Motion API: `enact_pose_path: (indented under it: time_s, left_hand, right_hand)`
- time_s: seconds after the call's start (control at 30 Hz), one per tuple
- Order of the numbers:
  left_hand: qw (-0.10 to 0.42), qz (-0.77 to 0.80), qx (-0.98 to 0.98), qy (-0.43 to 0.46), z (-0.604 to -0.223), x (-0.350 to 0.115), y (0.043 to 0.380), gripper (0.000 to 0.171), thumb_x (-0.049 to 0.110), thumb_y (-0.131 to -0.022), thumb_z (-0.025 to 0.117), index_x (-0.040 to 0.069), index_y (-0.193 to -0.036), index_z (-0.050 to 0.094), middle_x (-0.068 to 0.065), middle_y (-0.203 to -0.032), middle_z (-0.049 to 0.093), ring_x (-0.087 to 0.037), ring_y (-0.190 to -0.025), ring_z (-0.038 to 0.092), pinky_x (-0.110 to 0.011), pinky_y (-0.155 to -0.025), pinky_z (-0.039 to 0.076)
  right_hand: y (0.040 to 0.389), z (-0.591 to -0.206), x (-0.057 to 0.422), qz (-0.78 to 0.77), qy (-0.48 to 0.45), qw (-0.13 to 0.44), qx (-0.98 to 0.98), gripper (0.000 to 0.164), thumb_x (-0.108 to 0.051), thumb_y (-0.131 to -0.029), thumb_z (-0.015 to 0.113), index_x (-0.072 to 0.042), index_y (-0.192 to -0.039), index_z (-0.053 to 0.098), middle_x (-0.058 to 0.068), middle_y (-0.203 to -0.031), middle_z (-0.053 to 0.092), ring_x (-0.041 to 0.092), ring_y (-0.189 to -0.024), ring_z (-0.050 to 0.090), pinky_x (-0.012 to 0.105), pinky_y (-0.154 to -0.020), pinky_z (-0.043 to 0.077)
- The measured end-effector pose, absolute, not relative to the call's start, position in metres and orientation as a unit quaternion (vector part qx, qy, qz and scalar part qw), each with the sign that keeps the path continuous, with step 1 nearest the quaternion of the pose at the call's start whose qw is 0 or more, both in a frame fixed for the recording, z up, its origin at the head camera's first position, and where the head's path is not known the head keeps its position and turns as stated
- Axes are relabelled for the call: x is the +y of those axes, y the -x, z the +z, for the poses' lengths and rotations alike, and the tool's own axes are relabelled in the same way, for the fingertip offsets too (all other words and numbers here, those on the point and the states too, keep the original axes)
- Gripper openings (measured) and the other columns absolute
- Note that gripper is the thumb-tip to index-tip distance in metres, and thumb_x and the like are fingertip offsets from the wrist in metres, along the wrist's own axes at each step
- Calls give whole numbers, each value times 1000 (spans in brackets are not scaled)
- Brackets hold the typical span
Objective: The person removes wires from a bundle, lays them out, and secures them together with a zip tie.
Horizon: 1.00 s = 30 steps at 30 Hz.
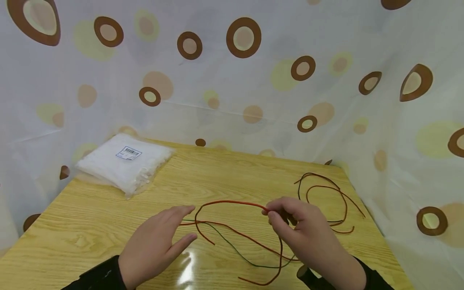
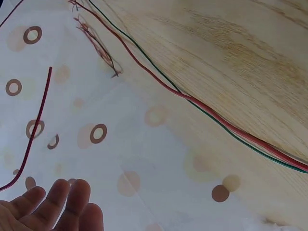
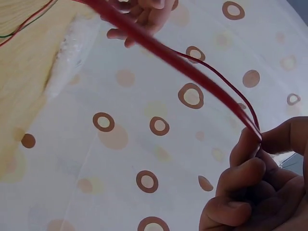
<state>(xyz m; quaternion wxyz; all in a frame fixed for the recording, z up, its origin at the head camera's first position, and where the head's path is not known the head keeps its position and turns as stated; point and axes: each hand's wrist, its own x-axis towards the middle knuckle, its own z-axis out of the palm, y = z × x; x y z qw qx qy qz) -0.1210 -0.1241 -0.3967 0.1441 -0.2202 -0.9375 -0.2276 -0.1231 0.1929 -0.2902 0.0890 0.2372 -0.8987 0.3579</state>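
While the right hand (image 1: 308,233) pinches a red wire (image 1: 228,201) between thumb and index finger, its remaining fingers (image 3: 240,178) are loosely curled, as the right wrist view shows. Left hand (image 1: 159,237) open: fingers straight, thumb held apart from them, no grip on anything. Whether its fingertips brush the wire, cannot tell.

Held wire is raised in front of the person, between the hands. From the right fingertips it arcs leftward, bends sharply by the left fingertips, then curls down to a free end. Below the right hand a further length hangs, hooking back left to another free end. In the left wrist view one end stands nearly upright, apart from the fingers.

Below, on the wood-grain surface (image 1: 217,173): a second red wire (image 1: 250,238), running slantwise from left hand towards right wrist, and a thin green wire (image 1: 232,246) that crosses it and sags nearer the person. Right of the right hand, further back, a loose tangle of red and dark wires (image 1: 322,186). Back left, well apart from these, a clear bag (image 1: 123,167) of white contents, barcode label on top. Behind everything, a pale sheet (image 1: 232,92) printed with brown rings and yellowish spots.
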Motion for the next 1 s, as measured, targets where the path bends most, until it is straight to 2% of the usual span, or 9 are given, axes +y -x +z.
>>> enact_pose_path:
  time_s: [0.1,0.2,0.33,0.4,0.53,0.67,0.8,0.9,1.0]
  left_hand:
    - [139,-234,-935,227,-395,-120,125,33,45,-104,63,22,-126,71,10,-116,75,-10,-101,72,-33,-81,60]
    - [118,-246,-934,230,-395,-119,130,13,36,-104,66,26,-102,73,17,-88,70,0,-74,61,-24,-63,50]
    - [75,-255,-941,208,-399,-124,134,24,32,-104,67,30,-80,63,20,-66,49,4,-57,38,-20,-55,33]
    - [58,-249,-948,190,-402,-129,135,33,33,-104,67,31,-73,56,17,-60,40,2,-53,33,-20,-54,29]
    - [34,-226,-961,159,-408,-139,136,39,32,-103,69,31,-68,51,13,-56,36,0,-50,30,-21,-52,24]
    - [15,-190,-973,131,-414,-145,137,31,28,-100,73,29,-72,58,13,-57,44,-3,-50,36,-23,-51,28]
    - [-5,-157,-980,120,-424,-149,140,32,27,-98,75,25,-71,58,11,-59,47,-7,-52,40,-26,-51,32]
    - [-12,-140,-983,121,-429,-151,141,33,24,-96,76,23,-70,56,9,-60,47,-8,-52,41,-27,-51,34]
    - [-10,-135,-983,124,-434,-152,142,27,21,-93,80,21,-74,61,9,-63,53,-7,-54,46,-27,-51,38]
  right_hand:
    - [129,-291,192,386,-221,40,-895,12,-14,-104,66,-19,-105,76,-11,-92,70,5,-71,55,25,-62,47]
    - [142,-299,188,413,-199,-38,-888,12,-20,-106,64,-15,-106,75,-4,-90,68,9,-67,53,27,-61,46]
    - [166,-323,182,422,-180,-135,-878,19,-22,-108,59,-9,-107,73,1,-91,68,13,-73,55,29,-68,45]
    - [178,-339,180,423,-174,-175,-872,21,-21,-109,57,-8,-104,72,3,-92,69,15,-71,51,29,-67,42]
    - [194,-371,175,419,-164,-224,-864,24,-19,-110,55,-4,-104,72,9,-92,70,15,-63,40,27,-58,36]
    - [205,-399,168,391,-177,-219,-876,22,-19,-109,57,-5,-106,74,12,-87,69,15,-64,44,27,-59,38]
    - [212,-419,157,330,-198,-185,-904,18,-19,-107,61,-9,-104,76,1,-85,67,13,-70,53,28,-64,44]
    - [214,-428,148,275,-208,-155,-926,14,-18,-105,64,-13,-101,76,-5,-84,65,10,-69,53,28,-64,45]
    - [213,-429,142,232,-213,-131,-940,13,-17,-104,65,-15,-96,74,-7,-79,62,9,-66,51,27,-63,44]
